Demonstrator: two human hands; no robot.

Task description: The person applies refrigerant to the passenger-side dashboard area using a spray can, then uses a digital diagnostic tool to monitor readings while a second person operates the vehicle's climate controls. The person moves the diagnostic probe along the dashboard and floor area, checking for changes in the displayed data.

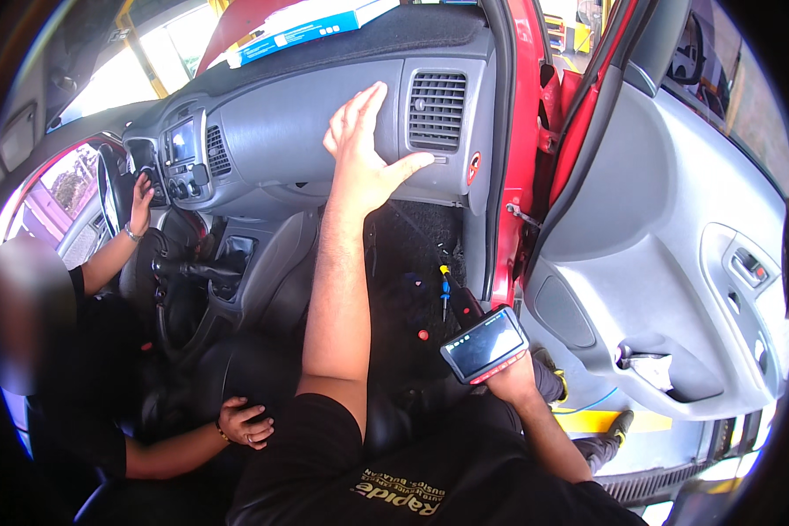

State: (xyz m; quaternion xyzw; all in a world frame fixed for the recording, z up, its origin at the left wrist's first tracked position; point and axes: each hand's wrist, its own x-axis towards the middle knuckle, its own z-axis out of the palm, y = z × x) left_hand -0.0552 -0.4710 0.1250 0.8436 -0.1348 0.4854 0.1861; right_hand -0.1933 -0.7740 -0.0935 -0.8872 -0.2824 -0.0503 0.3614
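Observation:
My left hand [359, 167] is raised in front of the grey dashboard [280, 123], fingers pointing up and thumb stretched out toward the side air vent [437, 110]. It holds nothing; I cannot tell whether it touches the panel. Low on the right, my right hand [510, 379] grips a handheld screen device [485, 344] with a dark casing and red buttons along its lower edge. The screen is lit and tilted up toward me. A blue and yellow screwdriver-like tool [445, 289] lies on the dark footwell floor beyond the device, near a small round red thing [423, 335].
On the left a person sits by the steering wheel [108, 188], one hand [140, 206] raised, the other hand [245, 425] beside my left sleeve. The gear lever console [237, 254] stands between us. At right is the open car door [631, 237]. A blue-white box [311, 33] rests atop the dashboard.

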